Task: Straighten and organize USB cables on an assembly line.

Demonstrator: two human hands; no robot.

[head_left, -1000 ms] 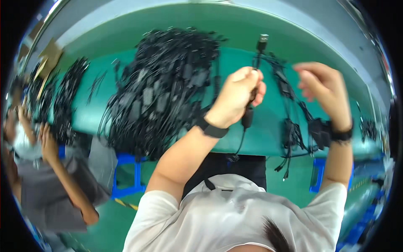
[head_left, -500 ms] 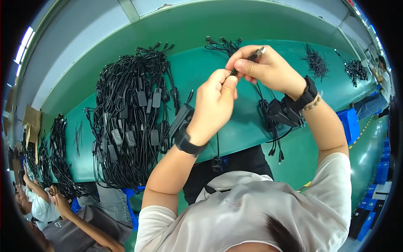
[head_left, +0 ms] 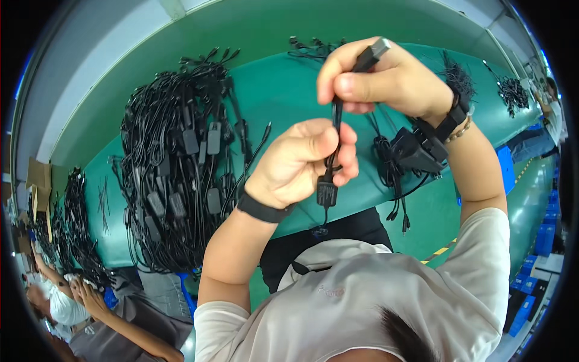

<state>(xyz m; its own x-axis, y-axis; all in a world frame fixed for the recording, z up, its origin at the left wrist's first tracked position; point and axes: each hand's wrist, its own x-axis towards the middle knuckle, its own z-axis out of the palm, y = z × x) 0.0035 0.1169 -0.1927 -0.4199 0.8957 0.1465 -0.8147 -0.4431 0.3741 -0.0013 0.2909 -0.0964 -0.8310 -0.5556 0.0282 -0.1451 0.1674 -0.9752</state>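
Observation:
A black USB cable (head_left: pixel 336 114) runs between my two hands over the bench. My right hand (head_left: pixel 386 78) pinches it just below its USB plug (head_left: pixel 371 54), whose metal end points up and right. Lower down, my left hand (head_left: pixel 301 157) is closed round the cable's folded middle. Below those fingers hangs a small black box (head_left: pixel 327 192) on the cable, with a thin lead going down from it. Right of my left hand, a bundle of black cables (head_left: pixel 386 160) and a black adapter-like block (head_left: pixel 416 151) lie at the bench's near edge.
A large heap of black cables with inline boxes (head_left: pixel 175 163) covers the green bench (head_left: pixel 265 84) on the left. More cables (head_left: pixel 316 51) lie at the back. Thin black ties (head_left: pixel 458 78) and another cable bundle (head_left: pixel 512 95) sit far right. Co-workers sit at lower left.
My hands have moved apart along the cable, the right one up and the left one down. The small box on the cable now shows below my left hand.

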